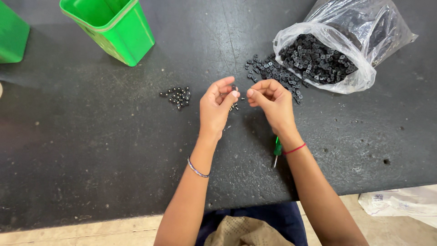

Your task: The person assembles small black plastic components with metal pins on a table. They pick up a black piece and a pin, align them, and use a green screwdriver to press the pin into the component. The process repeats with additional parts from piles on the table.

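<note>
My left hand (217, 107) hovers over the middle of the black table (91, 150), its thumb and fingers pinched on a small dark metal part (233, 105). My right hand (269, 102) is just to its right, fingers curled closed with thumb against forefinger; whether it holds a tiny piece I cannot tell. A clear plastic bag (355, 41) full of small black plastic pieces lies open at the back right, with several black pieces (268, 70) spilled out in front of it, just beyond my right hand. A small heap of dark round beads (178, 96) lies left of my left hand.
Two green plastic bins stand at the back left, one bin (114, 27) open-topped and another bin (11, 32) at the frame edge. A green-handled screwdriver (276, 150) lies under my right wrist. Near the table's front edge a white plastic packet (400, 202) lies on the floor.
</note>
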